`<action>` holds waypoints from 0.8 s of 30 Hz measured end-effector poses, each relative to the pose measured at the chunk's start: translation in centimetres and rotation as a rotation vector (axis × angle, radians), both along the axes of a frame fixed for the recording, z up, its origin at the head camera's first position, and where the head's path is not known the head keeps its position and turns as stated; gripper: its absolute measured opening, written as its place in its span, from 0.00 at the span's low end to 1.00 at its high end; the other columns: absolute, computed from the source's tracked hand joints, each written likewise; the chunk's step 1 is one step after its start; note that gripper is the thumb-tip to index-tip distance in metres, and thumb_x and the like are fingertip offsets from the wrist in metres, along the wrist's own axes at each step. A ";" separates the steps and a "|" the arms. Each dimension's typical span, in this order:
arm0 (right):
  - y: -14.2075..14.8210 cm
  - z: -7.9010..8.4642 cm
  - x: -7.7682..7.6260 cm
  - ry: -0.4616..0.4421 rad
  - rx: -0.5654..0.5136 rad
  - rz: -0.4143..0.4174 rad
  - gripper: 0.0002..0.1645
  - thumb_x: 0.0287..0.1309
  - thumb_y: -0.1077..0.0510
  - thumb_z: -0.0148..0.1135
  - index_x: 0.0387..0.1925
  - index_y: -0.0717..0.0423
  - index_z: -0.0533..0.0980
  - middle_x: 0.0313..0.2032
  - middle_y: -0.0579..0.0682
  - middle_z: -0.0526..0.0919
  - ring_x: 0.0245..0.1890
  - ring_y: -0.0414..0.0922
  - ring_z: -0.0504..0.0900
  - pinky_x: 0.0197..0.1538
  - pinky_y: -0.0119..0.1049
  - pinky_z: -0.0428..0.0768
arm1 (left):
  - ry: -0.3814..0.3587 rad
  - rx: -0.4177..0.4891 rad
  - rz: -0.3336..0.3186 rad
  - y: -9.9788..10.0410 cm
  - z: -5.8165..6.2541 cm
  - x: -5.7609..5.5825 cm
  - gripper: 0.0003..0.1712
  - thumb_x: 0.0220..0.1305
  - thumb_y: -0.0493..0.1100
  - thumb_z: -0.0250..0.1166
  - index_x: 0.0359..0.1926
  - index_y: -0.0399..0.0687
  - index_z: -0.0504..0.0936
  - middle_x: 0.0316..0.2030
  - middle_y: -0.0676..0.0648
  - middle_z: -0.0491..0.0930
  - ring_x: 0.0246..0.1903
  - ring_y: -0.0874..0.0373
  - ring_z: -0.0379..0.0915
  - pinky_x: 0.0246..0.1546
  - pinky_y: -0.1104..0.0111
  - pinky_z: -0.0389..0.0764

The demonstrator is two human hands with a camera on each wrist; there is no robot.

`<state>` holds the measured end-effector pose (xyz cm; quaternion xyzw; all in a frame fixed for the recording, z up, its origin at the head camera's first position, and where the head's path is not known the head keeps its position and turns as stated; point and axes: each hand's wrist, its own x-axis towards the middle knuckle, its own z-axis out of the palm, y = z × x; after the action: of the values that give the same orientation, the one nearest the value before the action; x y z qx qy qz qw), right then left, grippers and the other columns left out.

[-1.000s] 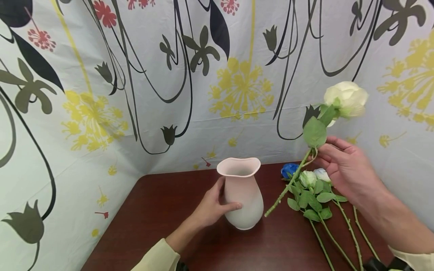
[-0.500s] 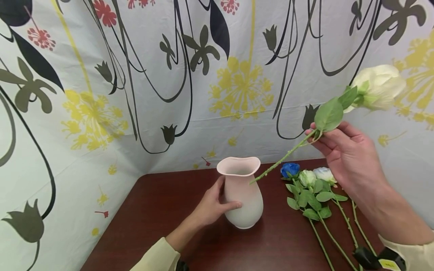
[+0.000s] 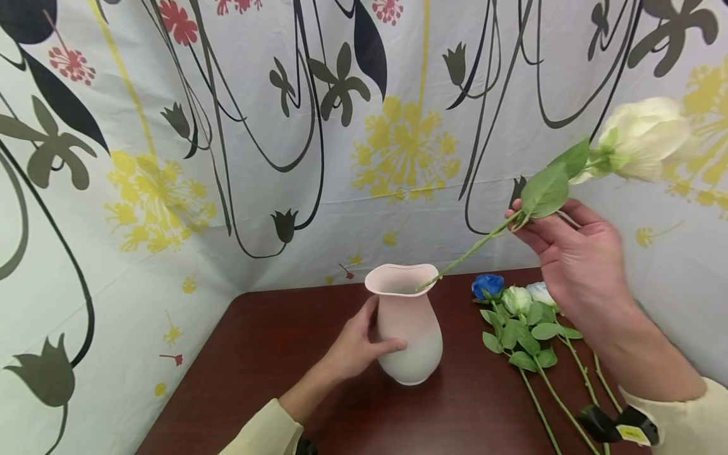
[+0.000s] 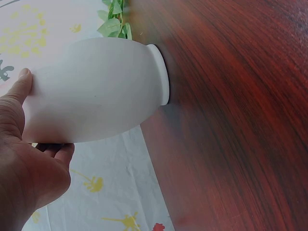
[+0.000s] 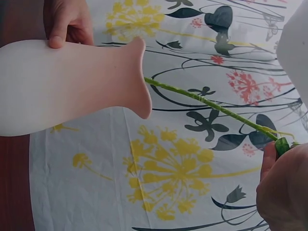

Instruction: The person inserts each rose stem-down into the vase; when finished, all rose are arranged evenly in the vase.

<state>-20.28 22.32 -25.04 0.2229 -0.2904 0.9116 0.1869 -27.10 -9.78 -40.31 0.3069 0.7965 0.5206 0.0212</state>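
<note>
A pink-to-white vase point(image 3: 411, 341) with a wavy rim stands upright on the dark red table. My left hand point(image 3: 357, 346) holds its left side, thumb across the front and fingers behind; the left wrist view shows this hand point(image 4: 33, 159) against the vase wall point(image 4: 101, 91). Up to the right, my right hand point(image 3: 586, 265) pinches a white rose point(image 3: 645, 139) by its stem, just below a leaf. The bloom tilts up and right. Its green stem point(image 5: 207, 102) slants down to the vase mouth, and the cut end lies at the opening, partly hidden by the rim in the right wrist view.
Several more roses lie on the table at the right, among them a blue rose point(image 3: 487, 286) and a pale green-white rose point(image 3: 516, 300), stems towards the front. A patterned cloth point(image 3: 256, 158) hangs behind and to the left of the table point(image 3: 273, 354).
My right hand has raised the white rose and tilted it further right, so the stem's lower end has swung left and up to the vase mouth. The left hand and vase have stayed put.
</note>
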 end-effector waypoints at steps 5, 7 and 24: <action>-0.7 -0.5 -0.2 -0.006 0.071 -0.072 0.21 0.67 0.82 0.58 0.59 0.74 0.79 0.49 0.65 0.88 0.45 0.55 0.91 0.51 0.46 0.86 | 0.001 0.004 0.000 0.0 0.0 0.0 0.53 0.62 0.53 0.81 0.80 0.65 0.60 0.69 0.59 0.71 0.65 0.61 0.73 0.67 0.57 0.74; -1.0 -0.6 -0.3 -0.011 0.103 -0.095 0.21 0.66 0.81 0.59 0.59 0.73 0.80 0.48 0.63 0.88 0.45 0.54 0.91 0.51 0.45 0.87 | -0.002 0.005 0.000 0.0 0.0 0.0 0.53 0.62 0.53 0.81 0.80 0.66 0.60 0.69 0.59 0.72 0.65 0.61 0.73 0.67 0.57 0.74; -3.3 -2.0 -1.1 -0.062 0.381 -0.218 0.18 0.67 0.71 0.69 0.57 0.68 0.84 0.45 0.56 0.91 0.45 0.47 0.92 0.53 0.39 0.86 | -0.011 0.010 -0.007 0.0 0.0 0.1 0.52 0.63 0.52 0.80 0.80 0.67 0.59 0.70 0.59 0.71 0.65 0.61 0.73 0.67 0.57 0.75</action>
<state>-21.40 19.05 -27.05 0.1933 -0.4854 0.8212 0.2296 -27.02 -9.78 -40.36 0.3068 0.7928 0.5260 0.0256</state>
